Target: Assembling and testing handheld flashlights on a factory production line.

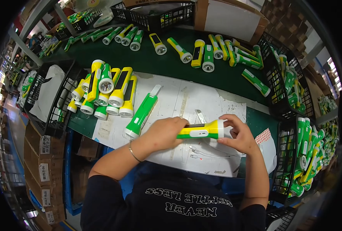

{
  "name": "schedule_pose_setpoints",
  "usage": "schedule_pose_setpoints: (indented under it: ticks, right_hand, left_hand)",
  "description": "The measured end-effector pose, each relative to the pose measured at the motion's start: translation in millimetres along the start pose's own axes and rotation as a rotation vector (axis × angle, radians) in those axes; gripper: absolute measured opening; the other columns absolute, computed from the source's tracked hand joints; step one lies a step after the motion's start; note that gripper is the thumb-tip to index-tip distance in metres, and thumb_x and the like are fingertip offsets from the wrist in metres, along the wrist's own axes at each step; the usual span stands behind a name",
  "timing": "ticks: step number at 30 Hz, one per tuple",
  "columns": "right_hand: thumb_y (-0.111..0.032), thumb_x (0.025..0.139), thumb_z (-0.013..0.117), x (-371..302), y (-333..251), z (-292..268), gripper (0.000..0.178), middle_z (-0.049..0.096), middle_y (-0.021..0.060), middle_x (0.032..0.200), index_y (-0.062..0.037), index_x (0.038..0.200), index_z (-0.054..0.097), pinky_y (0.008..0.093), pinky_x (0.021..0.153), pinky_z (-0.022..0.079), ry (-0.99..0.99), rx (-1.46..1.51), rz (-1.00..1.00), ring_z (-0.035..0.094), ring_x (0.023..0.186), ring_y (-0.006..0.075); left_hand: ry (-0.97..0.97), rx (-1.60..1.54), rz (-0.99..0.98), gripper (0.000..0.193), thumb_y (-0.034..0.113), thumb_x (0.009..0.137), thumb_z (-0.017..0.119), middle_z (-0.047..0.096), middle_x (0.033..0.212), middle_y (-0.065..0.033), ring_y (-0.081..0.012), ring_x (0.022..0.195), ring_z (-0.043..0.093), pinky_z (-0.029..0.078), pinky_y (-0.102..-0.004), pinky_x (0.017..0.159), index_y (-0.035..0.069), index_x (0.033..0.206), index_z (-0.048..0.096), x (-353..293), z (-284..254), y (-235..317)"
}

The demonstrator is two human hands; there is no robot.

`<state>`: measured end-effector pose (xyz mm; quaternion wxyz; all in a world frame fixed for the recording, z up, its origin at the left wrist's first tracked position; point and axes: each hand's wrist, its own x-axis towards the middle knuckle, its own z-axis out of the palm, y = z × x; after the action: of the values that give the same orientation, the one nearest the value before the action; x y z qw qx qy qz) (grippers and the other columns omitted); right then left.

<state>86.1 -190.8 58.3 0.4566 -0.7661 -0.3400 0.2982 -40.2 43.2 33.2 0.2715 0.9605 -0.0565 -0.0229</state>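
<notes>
Two hands are gripping one yellow flashlight [201, 131] over the white paper sheet [186, 100].

Left hand [165, 134] is closing around its tail end, while right hand [238, 134] is wrapping fingers about the white head end, holding it level just above the sheet. Beside the left hand, a green flashlight [142, 112] is lying on the sheet, and a pile of flashlights [105, 90] is sitting near a black basket [47, 100].

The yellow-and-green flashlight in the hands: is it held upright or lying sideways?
Sideways. The flashlight runs level above the white sheet, left hand gripping one end, right hand the other.
</notes>
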Motion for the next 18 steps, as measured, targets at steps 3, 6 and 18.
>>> schedule_pose_setpoints:
  ticks: [3, 6, 18]
  right_hand:
    - [-0.014, 0.058, 0.078, -8, 12, -3, 0.065, 0.057, 0.0037, 0.095, -0.0125, 0.116, 0.049, 0.0144, 0.045, 0.027, 0.07, 0.091, 0.016, 0.026, 0.05, -0.0005]
    - [-0.014, 0.058, 0.079, -5, 14, 1, 0.066, 0.057, 0.0043, 0.096, -0.0116, 0.116, 0.048, 0.0145, 0.046, 0.027, 0.045, 0.155, -0.019, 0.025, 0.05, -0.0001]
    - [-0.024, 0.072, 0.068, 11, 57, 92, 0.023, 0.059, 0.0068, 0.081, -0.0095, 0.087, 0.06, 0.0334, 0.059, 0.048, 0.36, -0.651, -0.091, 0.061, 0.067, 0.0251]
  left_hand:
    - [-0.018, 0.071, -0.046, 0.037, 0.016, 0.067, 0.063, 0.059, 0.092, -0.0113, -0.0295, 0.083, 0.059, 0.048, -0.0366, 0.072, 0.006, 0.101, 0.054, -13, -12, -13]
    - [-0.062, 0.07, -0.053, 0.038, 0.019, 0.068, 0.064, 0.059, 0.094, -0.0127, -0.0306, 0.084, 0.058, 0.048, -0.0372, 0.072, 0.005, 0.102, 0.053, -17, -16, -12]
    - [0.075, -0.633, -0.16, 0.058, 0.02, 0.074, 0.065, 0.054, 0.104, -0.0197, -0.0263, 0.096, 0.055, 0.044, -0.0335, 0.082, -0.004, 0.119, 0.038, -1, 44, -5]
